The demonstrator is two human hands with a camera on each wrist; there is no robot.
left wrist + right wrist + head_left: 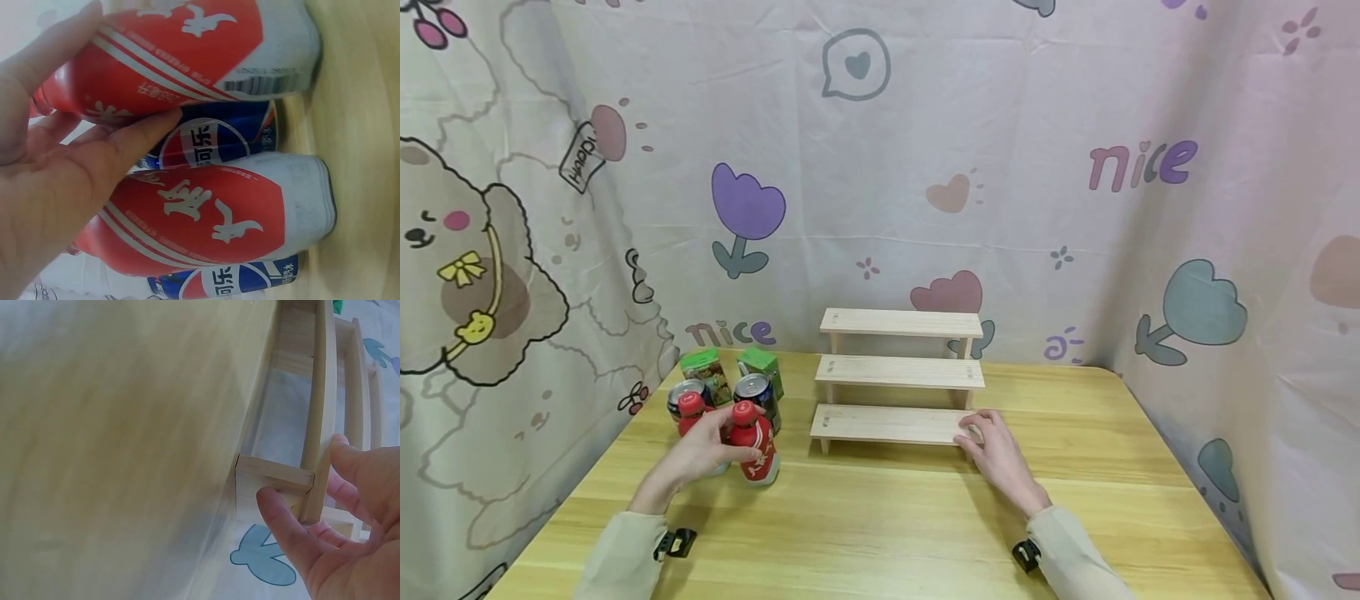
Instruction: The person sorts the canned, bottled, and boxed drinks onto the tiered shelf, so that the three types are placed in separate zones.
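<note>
My left hand [700, 446] grips a red bottle with a white base [760, 467], its thumb across the near side and fingers behind. In the left wrist view this bottle [187, 56] is the upper one, its base close to the tabletop. A second red bottle [219, 212] stands beside it, partly hidden by my hand in the head view. Two blue cola cans [215, 134] are behind the bottles. On the right, my right hand [1000, 458] holds the right end of the wooden three-step shelf's lowest board [880, 425], with fingers above and below its edge [322, 419].
Behind the cans stand a green-lidded snack tub [711, 375] and a green carton [762, 367]. The shelf's upper boards [901, 322] rise toward the printed curtain [880, 167] at the back. Curtain also closes off both sides of the wooden table [865, 533].
</note>
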